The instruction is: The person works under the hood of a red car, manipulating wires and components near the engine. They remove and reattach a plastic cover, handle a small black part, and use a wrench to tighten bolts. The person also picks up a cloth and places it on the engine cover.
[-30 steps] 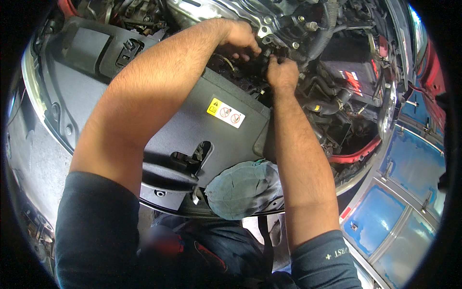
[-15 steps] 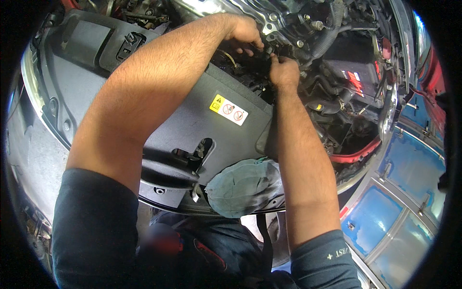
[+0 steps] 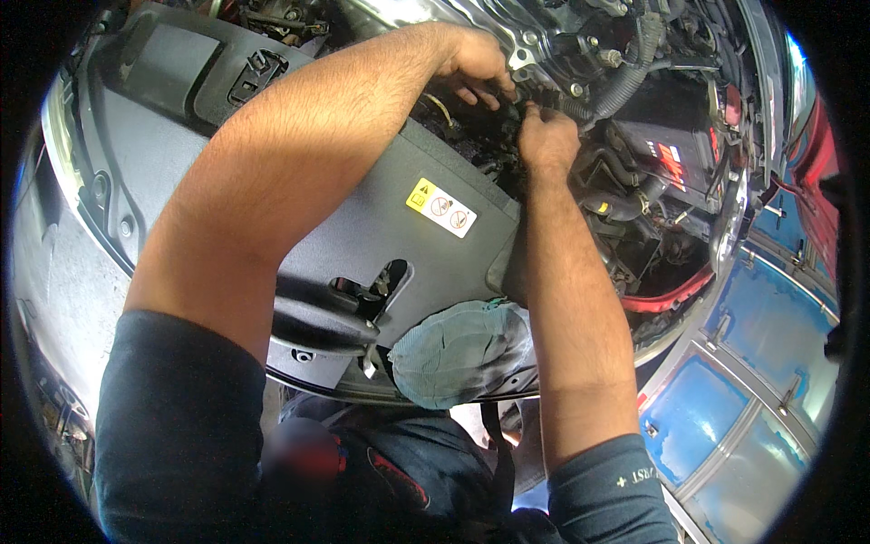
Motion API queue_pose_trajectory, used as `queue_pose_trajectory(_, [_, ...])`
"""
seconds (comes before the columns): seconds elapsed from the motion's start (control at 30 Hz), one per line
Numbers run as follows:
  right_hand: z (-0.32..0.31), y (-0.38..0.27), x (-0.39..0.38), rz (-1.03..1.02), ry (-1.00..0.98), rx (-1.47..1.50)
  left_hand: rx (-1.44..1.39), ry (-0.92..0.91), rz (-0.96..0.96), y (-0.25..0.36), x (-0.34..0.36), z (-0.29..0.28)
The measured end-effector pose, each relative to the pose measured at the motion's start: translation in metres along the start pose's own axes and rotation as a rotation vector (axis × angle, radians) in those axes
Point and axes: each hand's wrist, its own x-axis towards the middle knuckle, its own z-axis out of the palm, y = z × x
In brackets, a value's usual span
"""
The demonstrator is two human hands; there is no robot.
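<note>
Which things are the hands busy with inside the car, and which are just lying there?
Busy with:
- left hand and right hand, both reaching the dark engine parts between them; what the fingers grip is hidden

Just lying about:
- grey-green rag on the black plastic cover
- yellow and white warning sticker
- black battery

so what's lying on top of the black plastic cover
A teal rag lies on the black plastic cover near its lower edge, beside a yellow-and-white warning sticker. The left forearm hides the rest.

Tight gap in the engine bay, upper centre.
Both hands crowd it: left hand (image 3: 476, 62), right hand (image 3: 546, 140). Black cover (image 3: 381, 227) blocks lower left; hoses (image 3: 625, 82) and battery (image 3: 666, 150) close the right.
</note>
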Motion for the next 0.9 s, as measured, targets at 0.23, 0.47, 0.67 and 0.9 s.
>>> queue_pose_trajectory(0.23, [0.021,0.02,0.012,-0.181,-0.05,0.185,0.026,0.02,-0.014,0.002,-0.006,-0.001])
queue_pose_trajectory(0.47, [0.02,0.007,0.01,0.223,-0.492,0.875,0.452,0.088,-0.045,0.013,-0.015,-0.002])
queue_pose_trajectory(0.67, [0.019,0.0,0.016,0.354,-0.606,1.08,0.47,0.032,-0.073,0.007,-0.01,-0.004])
queue_pose_trajectory(0.9, [0.021,0.006,0.026,0.418,-0.668,1.126,0.824,0.064,-0.04,0.015,-0.018,0.0])
